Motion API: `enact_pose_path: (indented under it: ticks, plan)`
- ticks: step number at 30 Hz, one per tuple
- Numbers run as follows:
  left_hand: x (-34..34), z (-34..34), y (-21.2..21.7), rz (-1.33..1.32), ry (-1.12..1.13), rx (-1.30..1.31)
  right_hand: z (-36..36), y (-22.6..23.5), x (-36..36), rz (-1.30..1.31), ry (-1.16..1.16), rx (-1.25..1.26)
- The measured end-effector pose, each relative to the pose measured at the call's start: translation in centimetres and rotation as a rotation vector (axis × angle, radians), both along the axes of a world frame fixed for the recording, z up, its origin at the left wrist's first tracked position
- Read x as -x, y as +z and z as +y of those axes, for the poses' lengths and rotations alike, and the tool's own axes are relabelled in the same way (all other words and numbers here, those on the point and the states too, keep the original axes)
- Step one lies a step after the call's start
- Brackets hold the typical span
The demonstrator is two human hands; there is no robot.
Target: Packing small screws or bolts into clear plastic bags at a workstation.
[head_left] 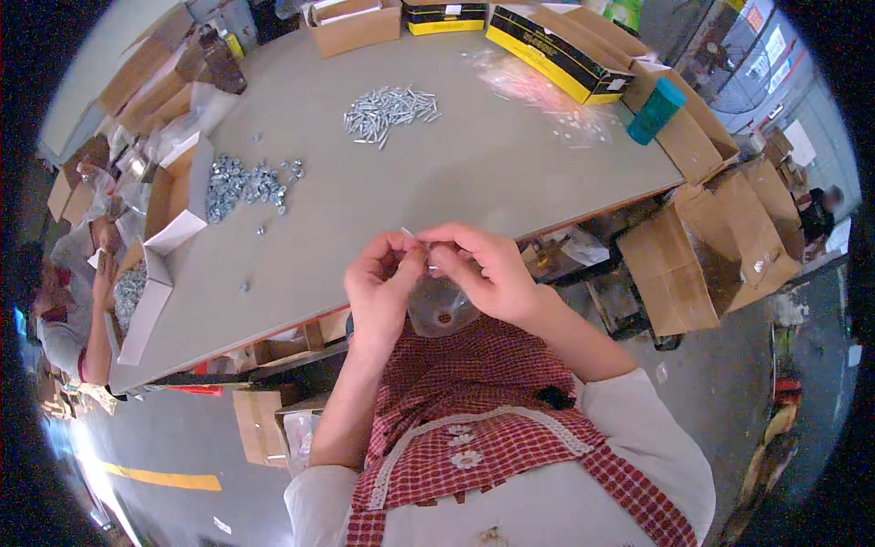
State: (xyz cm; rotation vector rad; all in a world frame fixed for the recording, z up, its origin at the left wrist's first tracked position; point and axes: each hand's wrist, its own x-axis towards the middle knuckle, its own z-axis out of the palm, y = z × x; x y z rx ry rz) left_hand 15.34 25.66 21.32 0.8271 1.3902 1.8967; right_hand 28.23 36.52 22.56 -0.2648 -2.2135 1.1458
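My left hand [381, 281] and my right hand [488, 273] meet at the near edge of the table, fingertips pinched close together. A small clear plastic bag [444, 308] with a round hole hangs below the fingers, held between both hands. At the left fingertips a thin pale piece [407, 232] pokes up, too small to identify surely. Farther out on the table lies a heap of silvery screw-like pins [387, 111]. To the left is a spread of small shiny metal nuts or fittings [244, 187], with a few strays nearer me.
Open cardboard trays [178, 191] line the left side, where a co-worker's arm [98, 314] reaches toward a tray of metal parts [129, 296]. Clear and pink plastic bags [538, 87], a black-yellow box [556, 55] and a teal bottle [656, 111] stand far right. A large carton [670, 264] sits right.
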Motion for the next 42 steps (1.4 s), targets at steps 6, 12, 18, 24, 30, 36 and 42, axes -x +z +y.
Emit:
enact_pose_path:
  ticks: [6,12,18,24,30,36,42]
  plan:
    - [-0.5,0.2,0.3,0.184,0.036,0.033,1.0,0.8,0.1,-0.046,0.059,-0.134]
    - [-0.9,-0.3,0.8,0.478,0.123,0.114,1.2,1.1,0.0,-0.097,-0.031,-0.084]
    - [0.0,-0.5,0.5,0.497,0.041,0.130,1.3,1.7,-0.5,-0.220,-0.062,-0.148]
    - [-0.3,-0.5,0.6,0.562,0.102,0.075,0.7,1.9,-0.8,-0.162,-0.100,-0.145]
    - [-0.4,-0.5,1.6,0.650,0.208,0.160,0.8,2.1,0.0,-0.115,-0.279,-0.354]
    - [1.8,-0.9,2.8,0.186,-0.026,0.221,1.9,2.8,-0.2,0.088,0.074,-0.653]
    - [2.5,-0.7,3.5,0.069,-0.153,0.232,1.8,3.9,0.1,0.077,0.056,-0.748]
